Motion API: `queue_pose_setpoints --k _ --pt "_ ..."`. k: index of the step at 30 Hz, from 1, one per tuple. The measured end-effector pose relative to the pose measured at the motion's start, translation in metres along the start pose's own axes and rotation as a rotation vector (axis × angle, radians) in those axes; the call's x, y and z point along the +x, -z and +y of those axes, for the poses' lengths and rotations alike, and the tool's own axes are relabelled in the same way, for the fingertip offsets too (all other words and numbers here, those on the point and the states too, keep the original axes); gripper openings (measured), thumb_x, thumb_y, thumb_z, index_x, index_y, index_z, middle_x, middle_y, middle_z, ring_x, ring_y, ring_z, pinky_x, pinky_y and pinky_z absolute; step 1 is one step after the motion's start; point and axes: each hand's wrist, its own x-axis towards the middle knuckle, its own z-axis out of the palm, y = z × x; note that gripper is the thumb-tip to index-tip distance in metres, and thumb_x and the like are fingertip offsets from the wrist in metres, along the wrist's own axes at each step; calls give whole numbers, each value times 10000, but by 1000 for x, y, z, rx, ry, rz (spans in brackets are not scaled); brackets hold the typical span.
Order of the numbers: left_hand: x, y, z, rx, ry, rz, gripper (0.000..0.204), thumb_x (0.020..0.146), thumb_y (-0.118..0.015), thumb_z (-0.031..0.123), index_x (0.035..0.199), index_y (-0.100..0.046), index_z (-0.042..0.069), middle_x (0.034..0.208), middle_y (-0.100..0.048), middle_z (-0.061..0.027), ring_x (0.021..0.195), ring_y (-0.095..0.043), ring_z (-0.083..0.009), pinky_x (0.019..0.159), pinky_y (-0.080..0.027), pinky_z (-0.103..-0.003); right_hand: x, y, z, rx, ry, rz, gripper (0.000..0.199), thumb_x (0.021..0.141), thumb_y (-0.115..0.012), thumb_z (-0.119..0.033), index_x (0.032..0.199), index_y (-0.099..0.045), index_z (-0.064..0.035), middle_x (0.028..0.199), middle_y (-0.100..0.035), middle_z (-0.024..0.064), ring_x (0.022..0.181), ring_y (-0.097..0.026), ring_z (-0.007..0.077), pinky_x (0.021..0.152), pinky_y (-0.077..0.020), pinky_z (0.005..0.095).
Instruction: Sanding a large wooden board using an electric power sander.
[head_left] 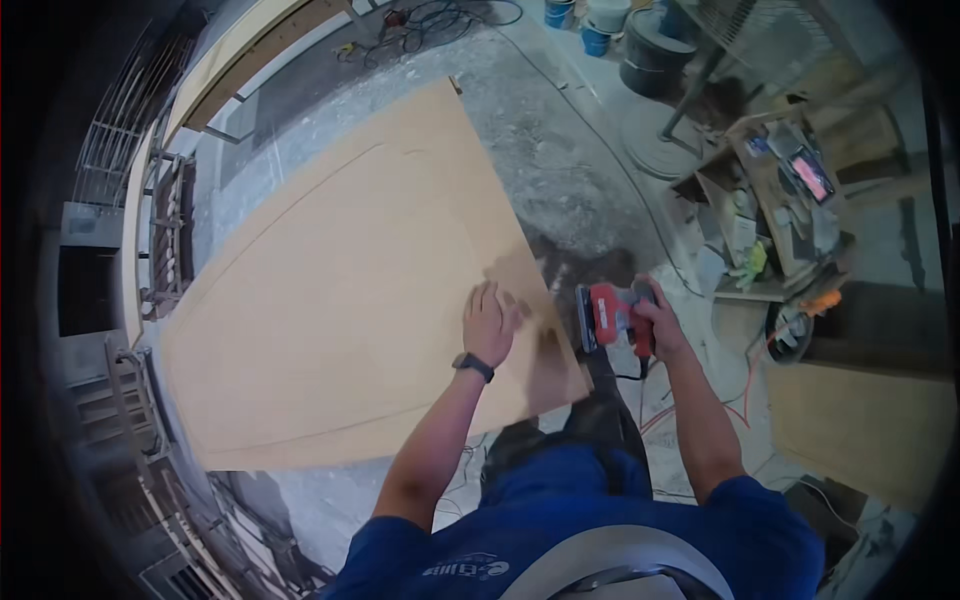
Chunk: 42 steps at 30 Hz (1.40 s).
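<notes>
The left hand (488, 325) rested palm down on the tan board (320, 270), its fingers (487, 297) slightly spread, a dark watch (473, 366) just behind it. To its right, past the board's straight edge, the right hand (660, 322) gripped a red power sander (606, 312), its dark base (584, 320) facing the left hand.

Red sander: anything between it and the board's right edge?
Nothing visible. The red sander, held in the right hand, is just off the board's right edge, with a narrow gap between them in the picture. The left hand is over the board, inward of that edge, outside the gap.
</notes>
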Motion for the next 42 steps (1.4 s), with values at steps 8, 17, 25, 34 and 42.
queue_pose_setpoints --k 8,17,25,34,42 --pt "199 17 0 458 239 123 672 1003 -450 347 1553 -280 0 1618 -275 -228 1513 -160 -462 1227 -111 -554 21 9 34 -164 -319 -179 655 813 -656 -30 1430 -479 -164 1072 -595 74 724 -616 168 574 -534 329" --pt "178 22 14 405 249 89 704 954 -480 324 1541 -299 -18 1616 -267 -249 1508 -141 -488 1211 -61 -608 191 -109 -60 -244 -172 -177 598 841 -570 -43 1414 -498 -197 968 -583 57 669 -592 138 606 -529 298" --pt "171 24 28 355 269 70 742 927 -522 353 1540 -307 -7 1611 -282 -245 1498 -155 -506 1198 -72 -637 336 -214 -155 -220 -48 -270 513 912 -621 -224 1403 -476 -201 736 -555 56 501 -551 162 438 -473 318" --pt "170 16 27 363 239 93 726 915 -536 359 1516 -360 -6 1599 -308 -245 1495 -172 -505 1191 -85 -646 360 -207 -148 -218 -43 -313 453 934 -621 -258 1343 -483 -119 746 -577 60 527 -574 163 447 -482 318" --pt "224 29 14 378 118 221 666 936 -505 359 1482 -398 -5 1592 -313 -218 1482 -200 -494 1188 -131 -615 225 -130 -96 -241 -89 -238 507 938 -629 -230 1407 -462 -133 798 -605 59 537 -573 149 467 -503 310"
